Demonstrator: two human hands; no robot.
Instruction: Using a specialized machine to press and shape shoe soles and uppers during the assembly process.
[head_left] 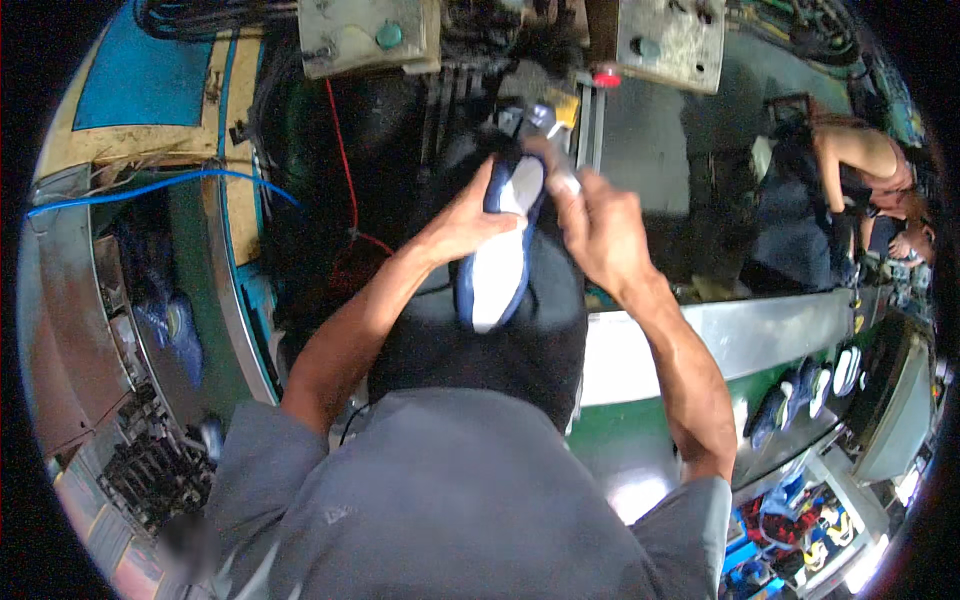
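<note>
A dark blue shoe (pixel 497 262) with a white sole faces up at the middle of the view, over my dark lap. My left hand (pixel 462 222) grips its left side near the toe end. My right hand (pixel 598 228) is closed around a small metal tool (pixel 560 180) whose tip sits at the toe of the shoe. The tool is blurred and its kind is unclear. Both forearms rise from my grey shirt at the bottom.
A dark machine with metal plates (pixel 668 40) and a red button (pixel 606 77) stands ahead. A metal conveyor ledge (pixel 760 330) at right carries several shoes (pixel 810 390). Another person (pixel 860 190) sits at far right. A blue hose (pixel 160 185) runs at left.
</note>
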